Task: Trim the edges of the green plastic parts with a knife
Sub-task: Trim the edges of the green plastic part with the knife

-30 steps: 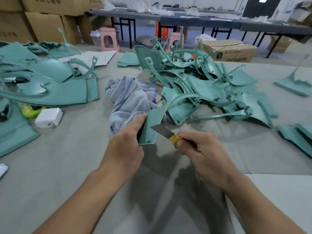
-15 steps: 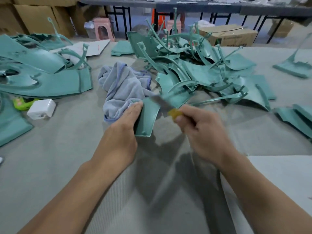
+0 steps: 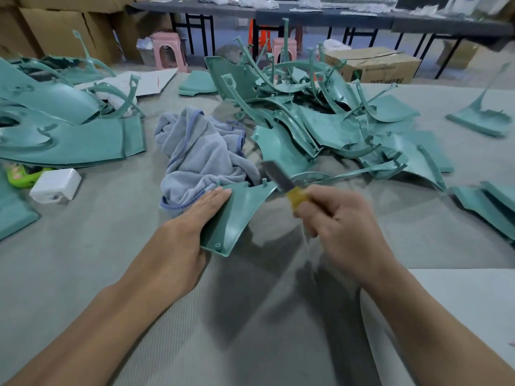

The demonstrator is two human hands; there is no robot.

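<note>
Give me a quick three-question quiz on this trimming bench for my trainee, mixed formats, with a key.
1. True or false: the left hand lies with straight fingers along the curved green plastic part being trimmed.
2. Multiple choice: the right hand grips the yellow-handled knife. Where does its blade point?
A. Up and away, toward the heap of green plastic parts
B. Down at the grey table mat
C. Toward the person's own body
3. Fill in: the crumpled grey-blue ____ lies just behind the left hand, and the white rectangular box sits to its left.

Key: 1 true; 2 A; 3 towel
</note>
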